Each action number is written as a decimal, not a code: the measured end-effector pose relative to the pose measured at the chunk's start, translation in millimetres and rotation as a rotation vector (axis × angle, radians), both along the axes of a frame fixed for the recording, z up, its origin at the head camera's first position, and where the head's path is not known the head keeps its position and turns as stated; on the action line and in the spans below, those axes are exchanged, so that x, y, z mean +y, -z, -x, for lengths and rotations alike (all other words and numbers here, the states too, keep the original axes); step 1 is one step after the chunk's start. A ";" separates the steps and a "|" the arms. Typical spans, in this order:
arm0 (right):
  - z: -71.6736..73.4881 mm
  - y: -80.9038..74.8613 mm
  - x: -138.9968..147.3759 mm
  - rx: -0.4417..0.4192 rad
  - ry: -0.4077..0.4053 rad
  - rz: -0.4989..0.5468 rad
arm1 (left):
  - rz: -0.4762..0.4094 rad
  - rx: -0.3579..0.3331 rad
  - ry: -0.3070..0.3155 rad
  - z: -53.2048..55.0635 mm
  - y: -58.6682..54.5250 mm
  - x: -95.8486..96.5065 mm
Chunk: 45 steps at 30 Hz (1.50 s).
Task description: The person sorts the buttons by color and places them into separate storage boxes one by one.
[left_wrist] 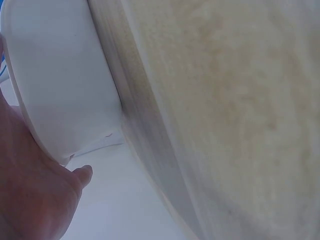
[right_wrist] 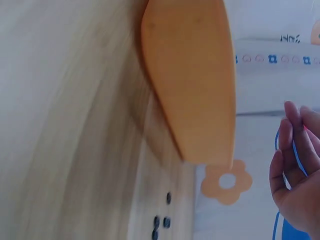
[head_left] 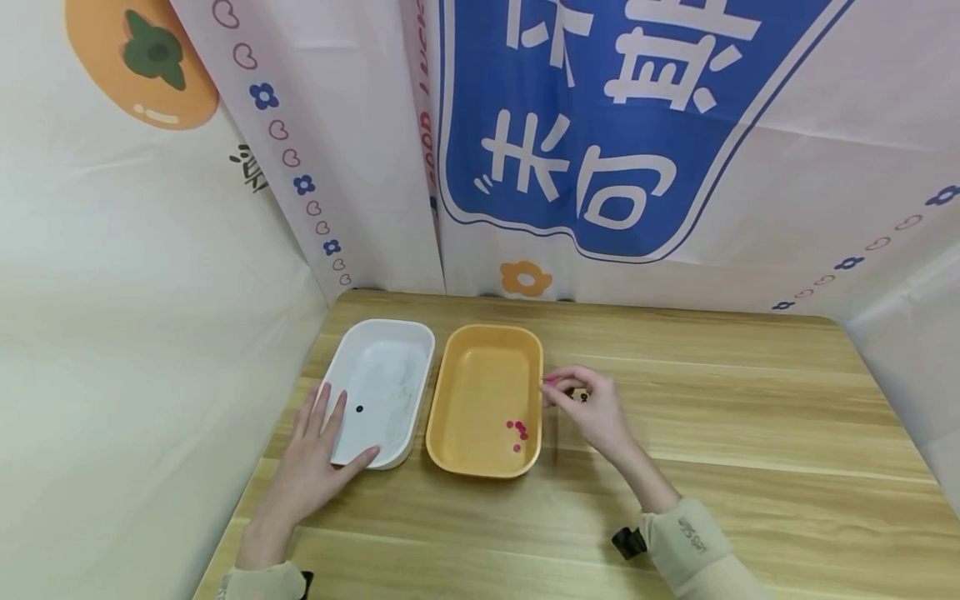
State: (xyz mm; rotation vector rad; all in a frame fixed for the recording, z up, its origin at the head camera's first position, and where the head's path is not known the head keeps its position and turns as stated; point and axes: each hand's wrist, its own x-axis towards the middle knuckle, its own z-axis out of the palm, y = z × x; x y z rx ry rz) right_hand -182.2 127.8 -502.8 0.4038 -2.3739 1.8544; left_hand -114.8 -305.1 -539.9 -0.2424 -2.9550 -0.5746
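Note:
Fingers spread, my left hand rests over the near left corner of a white tray, the fingertips inside the rim. One small black disc lies on that tray's floor. At the right rim of an orange tray, my right hand pinches a small pink disc between thumb and fingertips. Several like pink discs lie in the orange tray's near right part. In the right wrist view my right hand is raised beyond the orange tray's outer wall.
Several black discs lie on the wooden table right of the orange tray, partly hidden by my right hand in the head view. The two trays stand side by side. Printed cloth hangs behind the table and at its sides.

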 end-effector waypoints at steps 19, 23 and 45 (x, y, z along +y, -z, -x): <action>4.9 0.3 -52.3 0.161 -0.008 -0.078 | -0.012 0.003 0.000 -0.9 -2.5 2.2; 4.0 4.8 -53.3 0.147 0.007 -0.095 | -0.011 -0.009 0.000 -0.6 -1.1 1.9; -0.3 23.3 13.9 0.161 0.098 -0.113 | -0.017 -0.013 -0.012 -1.0 -2.1 1.8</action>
